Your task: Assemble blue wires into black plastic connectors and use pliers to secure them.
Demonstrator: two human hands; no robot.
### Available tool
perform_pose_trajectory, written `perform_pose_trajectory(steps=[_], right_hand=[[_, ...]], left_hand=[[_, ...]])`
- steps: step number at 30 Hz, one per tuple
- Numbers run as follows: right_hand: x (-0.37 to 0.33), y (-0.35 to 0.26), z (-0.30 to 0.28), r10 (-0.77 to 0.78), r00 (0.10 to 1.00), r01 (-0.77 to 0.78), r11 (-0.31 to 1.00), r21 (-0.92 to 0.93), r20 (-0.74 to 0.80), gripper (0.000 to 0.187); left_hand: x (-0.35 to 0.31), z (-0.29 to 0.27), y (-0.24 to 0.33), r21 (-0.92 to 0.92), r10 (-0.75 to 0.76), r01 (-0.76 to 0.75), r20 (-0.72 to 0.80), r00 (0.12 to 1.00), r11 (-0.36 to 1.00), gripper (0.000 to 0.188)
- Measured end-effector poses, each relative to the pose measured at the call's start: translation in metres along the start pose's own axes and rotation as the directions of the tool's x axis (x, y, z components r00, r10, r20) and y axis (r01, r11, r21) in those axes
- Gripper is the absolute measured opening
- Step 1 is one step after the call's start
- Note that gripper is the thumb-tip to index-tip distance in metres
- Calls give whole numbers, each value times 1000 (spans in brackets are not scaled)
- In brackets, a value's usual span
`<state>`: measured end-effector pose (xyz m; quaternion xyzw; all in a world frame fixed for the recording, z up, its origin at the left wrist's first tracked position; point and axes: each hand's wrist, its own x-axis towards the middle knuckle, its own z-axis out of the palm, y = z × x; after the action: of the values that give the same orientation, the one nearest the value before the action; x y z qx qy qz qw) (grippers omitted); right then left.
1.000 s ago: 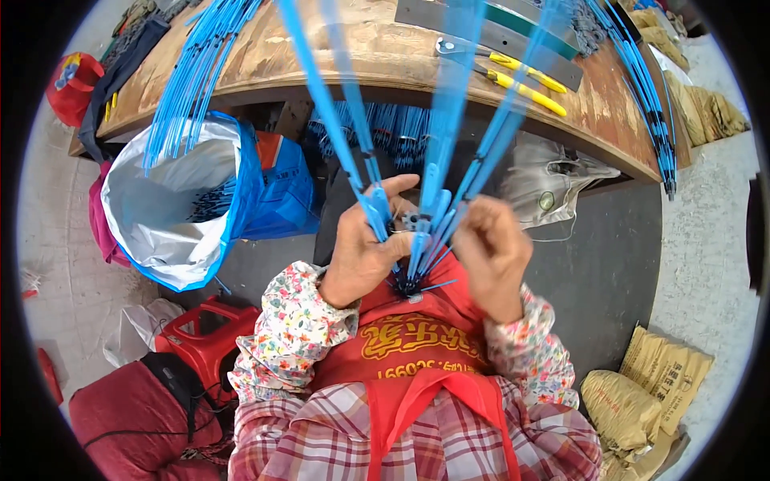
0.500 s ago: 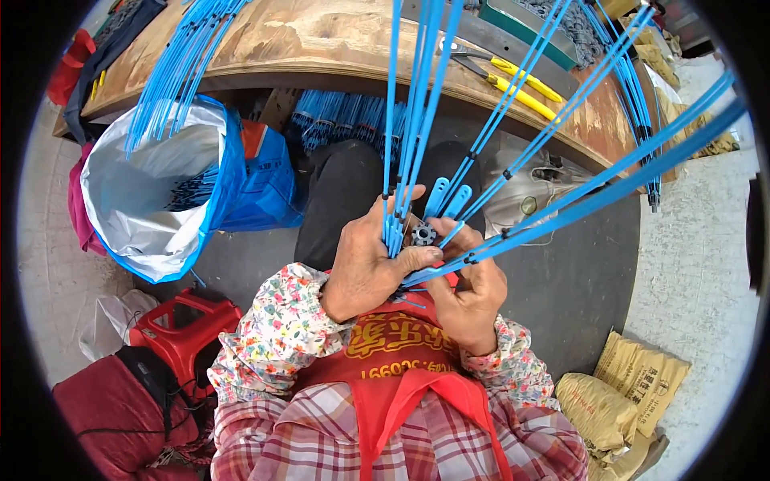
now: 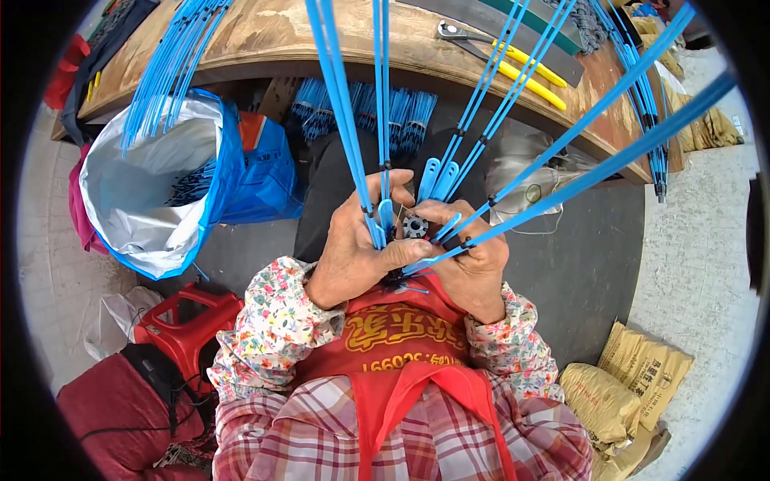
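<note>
Between my hands, above my lap, sits a small dark grey notched hub (image 3: 415, 227), with long blue umbrella-like ribs (image 3: 345, 104) fanning out from around it. My left hand (image 3: 341, 256) is closed about the hub's left side, its thumb across the front and the left ribs rising past its fingers. On the other side, my right hand (image 3: 479, 268) grips the hub and the bases of the right ribs (image 3: 601, 170). Short flat blue rib ends (image 3: 429, 178) with holes stand up just beyond the hub. The fingertips and the hub's underside are partly hidden.
A wooden bench (image 3: 281, 36) curves ahead, bearing yellow-handled pliers (image 3: 529, 86) and a blue rib bundle (image 3: 172, 76). More bundles (image 3: 413, 120) lie beneath it. At left stand a blue silver-lined bag (image 3: 269, 180) and a red stool (image 3: 184, 321). Brown sacks (image 3: 597, 401) lie at lower right.
The ribs have swung left, and the bunched left and far-right ones have spread into separate pairs or strands. Both hands and the hub have shifted slightly leftward, still gripping.
</note>
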<state>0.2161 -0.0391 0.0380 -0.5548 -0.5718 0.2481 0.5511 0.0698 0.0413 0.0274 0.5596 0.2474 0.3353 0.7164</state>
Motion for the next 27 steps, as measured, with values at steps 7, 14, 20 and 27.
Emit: perform_pose_trajectory(steps=[7,14,20,27], right_hand=[[-2,12,-2,37,997,-31,994,100,-61,32],[5,17,-12,112,993,-104,961,257,-20,30],[4,24,-27,112,993,-119,965,233,44,30],[-4,21,-36,131,991,-126,949,290,2,32]], left_hand=[[5,-9,8,-42,30,-23,170,985,999,73],[10,-23,10,-39,-206,227,302,931,973,51],[7,4,-1,-59,-48,67,284,958,996,29],[2,26,-7,109,187,-197,95,978,974,24]])
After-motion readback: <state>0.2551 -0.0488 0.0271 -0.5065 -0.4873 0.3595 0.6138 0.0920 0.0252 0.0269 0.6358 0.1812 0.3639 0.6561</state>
